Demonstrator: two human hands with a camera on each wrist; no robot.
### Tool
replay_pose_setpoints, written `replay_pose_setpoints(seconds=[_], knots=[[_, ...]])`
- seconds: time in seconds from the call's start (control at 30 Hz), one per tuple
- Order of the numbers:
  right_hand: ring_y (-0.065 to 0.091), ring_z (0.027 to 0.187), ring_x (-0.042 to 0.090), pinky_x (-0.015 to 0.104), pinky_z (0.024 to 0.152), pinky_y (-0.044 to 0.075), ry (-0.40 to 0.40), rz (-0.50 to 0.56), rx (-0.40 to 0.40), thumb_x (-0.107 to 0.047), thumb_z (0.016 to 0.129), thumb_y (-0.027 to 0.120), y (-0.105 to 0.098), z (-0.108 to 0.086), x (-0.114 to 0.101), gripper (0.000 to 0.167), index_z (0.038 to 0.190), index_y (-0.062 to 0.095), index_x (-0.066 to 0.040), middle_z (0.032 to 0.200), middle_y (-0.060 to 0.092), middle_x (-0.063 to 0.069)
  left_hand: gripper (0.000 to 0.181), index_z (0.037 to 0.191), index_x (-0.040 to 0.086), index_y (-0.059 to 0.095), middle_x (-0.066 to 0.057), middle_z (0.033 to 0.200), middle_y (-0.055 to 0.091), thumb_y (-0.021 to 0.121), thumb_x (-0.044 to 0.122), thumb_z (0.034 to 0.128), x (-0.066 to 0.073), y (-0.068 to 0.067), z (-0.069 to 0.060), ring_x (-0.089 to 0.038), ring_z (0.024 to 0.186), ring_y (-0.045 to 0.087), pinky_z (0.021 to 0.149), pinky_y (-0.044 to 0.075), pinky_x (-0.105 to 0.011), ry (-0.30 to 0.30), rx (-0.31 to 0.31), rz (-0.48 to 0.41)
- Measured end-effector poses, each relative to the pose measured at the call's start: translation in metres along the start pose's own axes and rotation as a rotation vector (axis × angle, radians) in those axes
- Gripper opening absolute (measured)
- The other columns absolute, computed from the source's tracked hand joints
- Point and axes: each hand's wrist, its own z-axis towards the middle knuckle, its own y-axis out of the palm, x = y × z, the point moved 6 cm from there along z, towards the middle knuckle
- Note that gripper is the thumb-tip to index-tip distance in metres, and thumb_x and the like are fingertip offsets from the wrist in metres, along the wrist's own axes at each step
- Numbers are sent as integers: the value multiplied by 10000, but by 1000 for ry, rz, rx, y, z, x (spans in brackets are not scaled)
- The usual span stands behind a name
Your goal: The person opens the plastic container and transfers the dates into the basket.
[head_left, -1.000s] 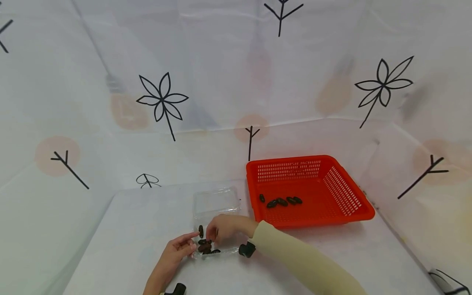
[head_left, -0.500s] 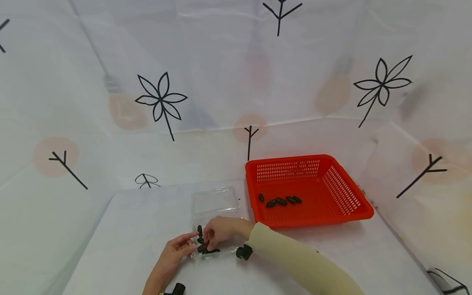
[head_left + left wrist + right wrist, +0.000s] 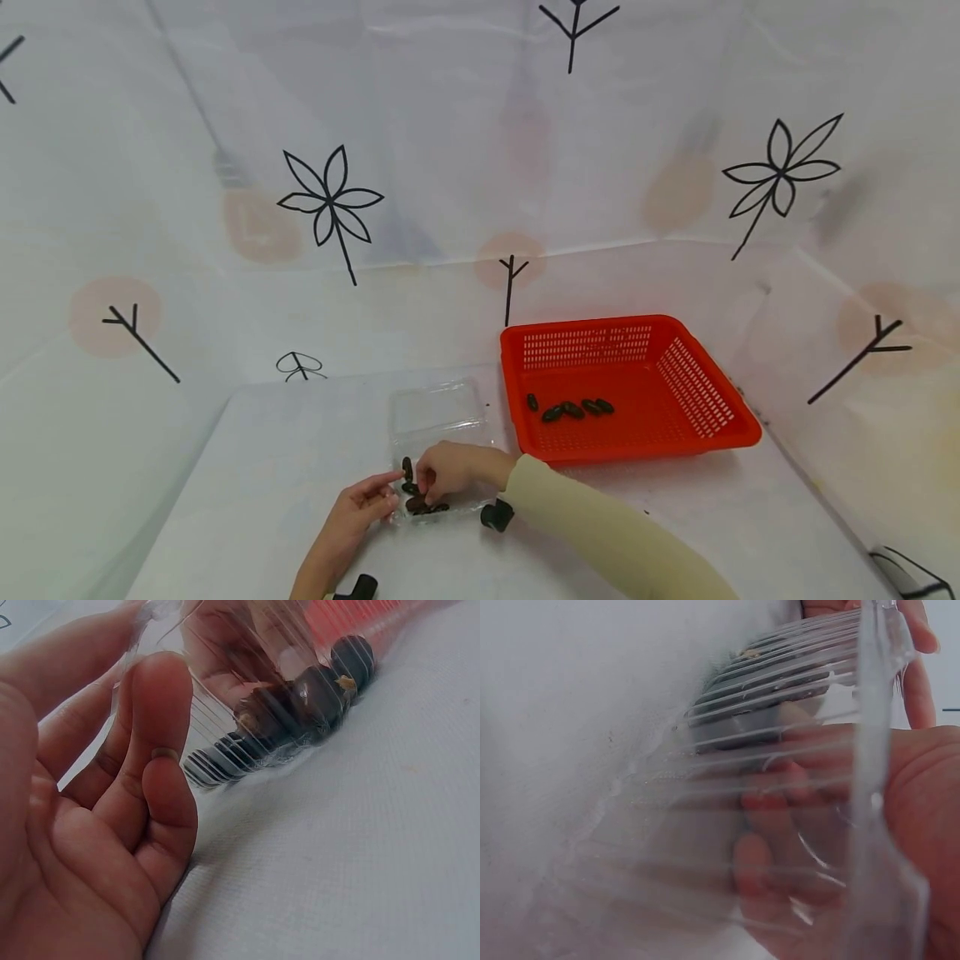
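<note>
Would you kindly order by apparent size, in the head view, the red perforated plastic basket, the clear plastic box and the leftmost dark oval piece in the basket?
Red plastic basket
Clear plastic box
Dark oval piece

Head view high, facing forward-down, wrist views close-up, both sharing clear container [image 3: 870, 772]

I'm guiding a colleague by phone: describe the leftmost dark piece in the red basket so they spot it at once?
In the head view, find the red basket on the white table, right of the clear container. Five small dark oval pieces lie inside it. The leftmost piece sits alone, nearest the basket's left side, apart from the row of four.
</note>
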Motion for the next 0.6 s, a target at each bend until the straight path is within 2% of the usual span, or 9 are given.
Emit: replay_pose_setpoints(seconds=[0.17,0.37,0.6], knots=[[512,720,61,214,682,453,-7,-14,5,-126,904,737,0,0,3,109,830,674,-176,730,578,-86,475,1338,-112,545,-30,890,577,691,77,927,0,1,1,-120,727,543,680,476,-258,4,-5,-1],[530,728,67,223,688,457,-32,57,-1,-128,854,795,0,1,1,138,859,671,-187,750,601,-83,468,1342,-107,545,-29,892,582,683,80,935,-1,-1,2,-121,731,543,687,476,-260,13,-15,-3],[525,702,62,213,675,449,-29,60,15,-126,837,813,1,1,0,121,924,765,-194,725,611,-80,464,1349,-97,542,-23,901,587,675,90,946,-2,-1,2,-125,732,540,692,477,-264,-1,-17,6]])
